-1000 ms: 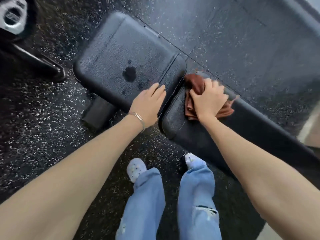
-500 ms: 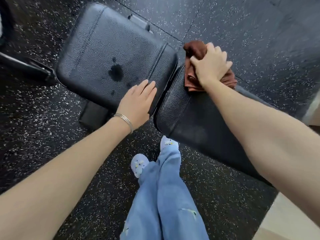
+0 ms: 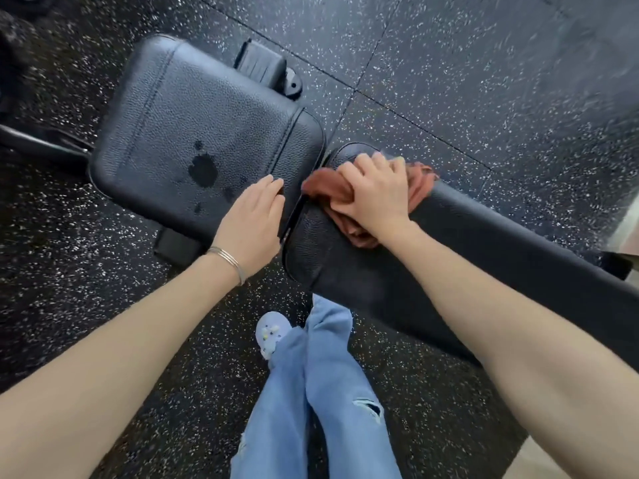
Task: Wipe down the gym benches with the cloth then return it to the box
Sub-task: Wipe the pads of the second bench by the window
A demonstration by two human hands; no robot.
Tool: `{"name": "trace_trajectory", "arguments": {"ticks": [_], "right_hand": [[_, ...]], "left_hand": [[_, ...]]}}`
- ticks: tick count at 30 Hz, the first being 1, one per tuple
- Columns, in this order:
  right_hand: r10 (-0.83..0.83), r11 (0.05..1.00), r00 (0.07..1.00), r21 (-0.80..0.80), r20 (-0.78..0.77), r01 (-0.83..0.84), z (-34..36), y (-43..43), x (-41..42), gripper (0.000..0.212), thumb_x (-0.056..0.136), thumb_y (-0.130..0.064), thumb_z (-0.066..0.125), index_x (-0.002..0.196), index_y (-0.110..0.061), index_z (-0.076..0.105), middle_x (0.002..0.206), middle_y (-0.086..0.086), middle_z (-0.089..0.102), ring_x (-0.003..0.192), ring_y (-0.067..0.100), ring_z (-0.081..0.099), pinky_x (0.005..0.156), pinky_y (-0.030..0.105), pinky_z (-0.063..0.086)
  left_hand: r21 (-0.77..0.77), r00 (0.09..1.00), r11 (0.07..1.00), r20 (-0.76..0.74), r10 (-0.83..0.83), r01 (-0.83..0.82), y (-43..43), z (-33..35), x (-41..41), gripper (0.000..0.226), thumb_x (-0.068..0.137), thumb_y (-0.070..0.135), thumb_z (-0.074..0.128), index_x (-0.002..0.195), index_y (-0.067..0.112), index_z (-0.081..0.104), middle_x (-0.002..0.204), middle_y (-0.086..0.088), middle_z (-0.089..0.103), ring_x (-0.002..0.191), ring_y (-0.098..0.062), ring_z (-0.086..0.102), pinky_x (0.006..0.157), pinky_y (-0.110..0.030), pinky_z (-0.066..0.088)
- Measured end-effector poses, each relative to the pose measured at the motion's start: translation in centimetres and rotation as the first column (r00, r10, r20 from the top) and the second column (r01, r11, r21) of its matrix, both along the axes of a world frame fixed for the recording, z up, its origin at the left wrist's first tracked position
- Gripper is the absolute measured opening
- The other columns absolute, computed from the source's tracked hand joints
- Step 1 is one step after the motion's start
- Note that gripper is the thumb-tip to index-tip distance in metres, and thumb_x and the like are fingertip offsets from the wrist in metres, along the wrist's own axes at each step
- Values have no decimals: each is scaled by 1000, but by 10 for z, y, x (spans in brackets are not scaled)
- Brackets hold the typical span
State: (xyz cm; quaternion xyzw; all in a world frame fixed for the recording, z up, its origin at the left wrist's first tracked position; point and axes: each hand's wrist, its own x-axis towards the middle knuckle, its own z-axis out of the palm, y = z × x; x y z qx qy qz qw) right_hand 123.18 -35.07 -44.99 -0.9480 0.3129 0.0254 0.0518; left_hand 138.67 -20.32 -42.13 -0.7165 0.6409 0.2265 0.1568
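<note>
A black padded gym bench lies across the view in two parts: a wide seat pad (image 3: 193,126) on the left and a long back pad (image 3: 484,243) running to the right. Dark wet spots (image 3: 203,171) mark the seat pad. My right hand (image 3: 375,195) presses a bunched rust-brown cloth (image 3: 326,186) onto the near end of the back pad, fingers closed over it. Flat on the seat pad's right edge rests my left hand (image 3: 256,219), fingers together, holding nothing. No box is in view.
The floor (image 3: 466,81) is black speckled rubber tiles. A black bench bracket (image 3: 268,69) sticks out behind the seat pad, and a dark metal frame bar (image 3: 38,143) lies at the far left. My legs in blue jeans (image 3: 311,392) stand close to the bench.
My right hand slid the cloth from the far edge of the back pad toward its near end by the gap. The left hand stayed on the seat pad. The view shifted.
</note>
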Motion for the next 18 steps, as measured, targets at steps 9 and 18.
{"name": "trace_trajectory", "arguments": {"ticks": [9, 18], "right_hand": [[-239, 969, 971, 66, 22, 237, 2, -29, -68, 40, 68, -47, 64, 92, -16, 62, 86, 9, 59, 83, 29, 54, 71, 40, 31], [-469, 882, 883, 67, 23, 467, -4, 80, -173, 35, 71, -45, 56, 85, -14, 64, 76, 7, 58, 71, 30, 53, 63, 39, 33]], "left_hand": [[-40, 982, 986, -96, -164, 161, -44, 11, -18, 74, 89, 29, 47, 149, 7, 8, 158, -9, 8, 146, -24, 5, 119, -37, 6], [-21, 935, 944, -130, -330, 331, -40, -5, -15, 80, 84, 31, 58, 148, 8, 16, 156, -13, 11, 144, -28, 12, 119, -39, 11]]}}
